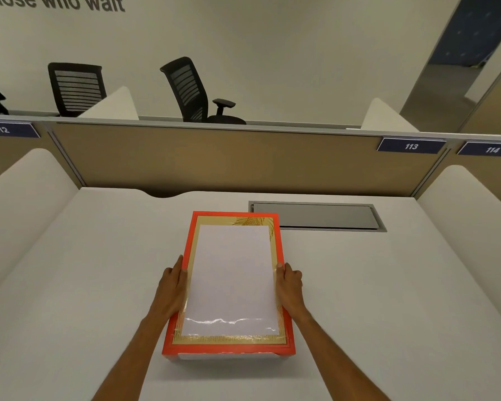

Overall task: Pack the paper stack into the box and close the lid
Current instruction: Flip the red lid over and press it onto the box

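While both hands gripped an orange-rimmed lid [278, 244] by its long sides on a white desk [84, 285], a white paper stack [232, 279] showed through the lid's clear window, apparently inside the box beneath. The left hand [171, 287] clasped the lid's left edge, and the right hand [290, 286] clasped its right edge. The near end looked raised, with white showing beneath it. Uneven pressing could jam the lid askew or crease paper. Counted: one lid, one stack, two hands, one grey cable hatch [315, 216].
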Demonstrator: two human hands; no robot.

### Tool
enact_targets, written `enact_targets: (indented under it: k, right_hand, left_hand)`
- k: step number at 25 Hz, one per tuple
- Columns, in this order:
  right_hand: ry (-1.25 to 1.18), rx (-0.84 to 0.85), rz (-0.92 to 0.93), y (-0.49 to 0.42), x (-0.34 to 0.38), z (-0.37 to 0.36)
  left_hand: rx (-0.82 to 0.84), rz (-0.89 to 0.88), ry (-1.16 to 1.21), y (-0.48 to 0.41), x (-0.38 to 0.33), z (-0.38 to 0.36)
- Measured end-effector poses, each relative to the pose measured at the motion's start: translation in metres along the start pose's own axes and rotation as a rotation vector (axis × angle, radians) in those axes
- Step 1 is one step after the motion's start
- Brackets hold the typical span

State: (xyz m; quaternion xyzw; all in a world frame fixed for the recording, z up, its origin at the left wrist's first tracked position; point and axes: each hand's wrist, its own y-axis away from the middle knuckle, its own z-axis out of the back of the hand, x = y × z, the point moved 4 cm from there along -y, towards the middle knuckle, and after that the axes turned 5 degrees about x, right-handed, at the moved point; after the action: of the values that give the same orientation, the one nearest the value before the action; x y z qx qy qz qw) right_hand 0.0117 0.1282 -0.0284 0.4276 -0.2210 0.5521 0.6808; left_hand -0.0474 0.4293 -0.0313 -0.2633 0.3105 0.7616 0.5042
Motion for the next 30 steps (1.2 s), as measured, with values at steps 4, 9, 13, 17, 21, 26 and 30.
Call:
enact_targets:
  k: [4, 9, 13, 17, 21, 26, 30]
  right_hand:
    - [-0.001, 0.000, -0.020, -0.004, -0.001, -0.004]
    - [0.008, -0.009, -0.026, -0.003, -0.003, -0.006]
    - [0.022, -0.012, -0.001, -0.002, -0.003, -0.007]
    - [0.032, -0.021, 0.011, -0.003, -0.004, -0.009]
    - [0.195, -0.040, -0.008, -0.004, -0.005, -0.009]
    - [0.564, -0.146, 0.392, 0.005, 0.022, -0.022]
    - [0.689, -0.062, 0.421, 0.001, 0.018, -0.036]
  left_hand:
    - [-0.003, -0.012, -0.036, -0.001, 0.002, 0.000]
    - [-0.004, -0.012, -0.030, 0.000, 0.003, -0.001]
    - [0.002, -0.004, -0.012, 0.001, 0.006, -0.004]
    - [0.008, 0.012, -0.004, 0.000, 0.011, -0.007]
    - [-0.011, 0.022, -0.170, 0.000, 0.009, -0.005]
    - [-0.197, -0.265, -0.513, 0.001, -0.034, -0.009]
    - [-0.105, -0.328, -0.580, -0.003, -0.040, -0.026]
